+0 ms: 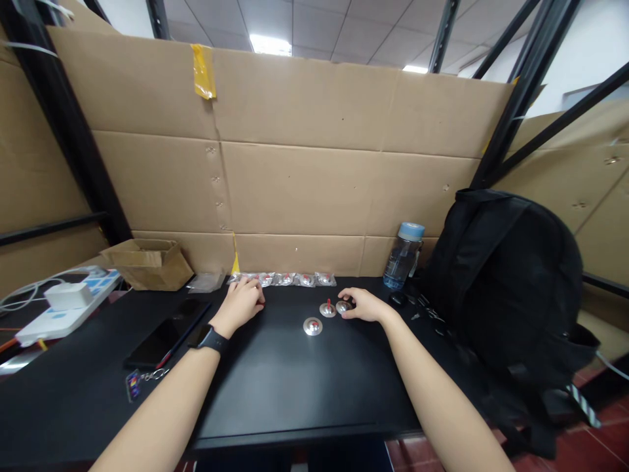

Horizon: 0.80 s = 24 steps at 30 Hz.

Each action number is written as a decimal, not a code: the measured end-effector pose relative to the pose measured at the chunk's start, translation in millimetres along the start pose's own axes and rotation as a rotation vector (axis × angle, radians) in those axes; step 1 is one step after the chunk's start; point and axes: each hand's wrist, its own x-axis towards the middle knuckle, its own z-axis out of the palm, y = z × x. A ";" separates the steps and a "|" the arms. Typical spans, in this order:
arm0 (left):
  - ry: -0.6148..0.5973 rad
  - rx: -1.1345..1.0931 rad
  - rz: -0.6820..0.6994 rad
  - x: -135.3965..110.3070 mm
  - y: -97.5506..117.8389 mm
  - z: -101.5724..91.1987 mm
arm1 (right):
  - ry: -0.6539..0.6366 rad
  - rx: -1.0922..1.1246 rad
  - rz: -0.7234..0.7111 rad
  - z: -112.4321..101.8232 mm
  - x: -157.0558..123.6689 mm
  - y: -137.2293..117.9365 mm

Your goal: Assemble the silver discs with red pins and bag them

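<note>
Three small silver discs lie on the black table [295,380]: one [312,326] nearest me, one with a red tip [327,309], and one [343,306] under the fingertips of my right hand [361,304]. My right hand's fingers curl round that disc. My left hand [242,303] rests knuckles up, fingers bent, its tips at the left end of a row of clear packets [289,279] with several more discs along the cardboard wall. I cannot make out anything inside the left hand. A black watch sits on my left wrist.
A black backpack [501,288] fills the table's right side, with a clear water bottle [403,257] beside it. At left are a black phone [167,334], keys [140,380], a white power strip [63,305] and an open cardboard box [147,262]. Cardboard walls [314,164] close the back.
</note>
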 end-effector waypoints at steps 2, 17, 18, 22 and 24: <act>0.010 -0.016 0.002 0.5 0.0 0.9 | 0.003 0.002 0.001 0.1 0.0 -0.3; 0.093 -0.064 0.037 1.8 12.9 3.8 | 0.022 0.033 -0.024 1.2 -0.3 -6.2; 0.105 -0.095 0.040 2.3 16.0 3.1 | 0.022 0.031 -0.024 1.5 -0.2 -6.2; 0.086 -0.225 0.087 3.7 33.4 3.0 | 0.033 0.013 -0.042 2.4 -0.1 -6.5; 0.058 -0.265 0.121 3.3 42.8 4.9 | 0.039 0.007 -0.049 2.7 -0.1 -6.4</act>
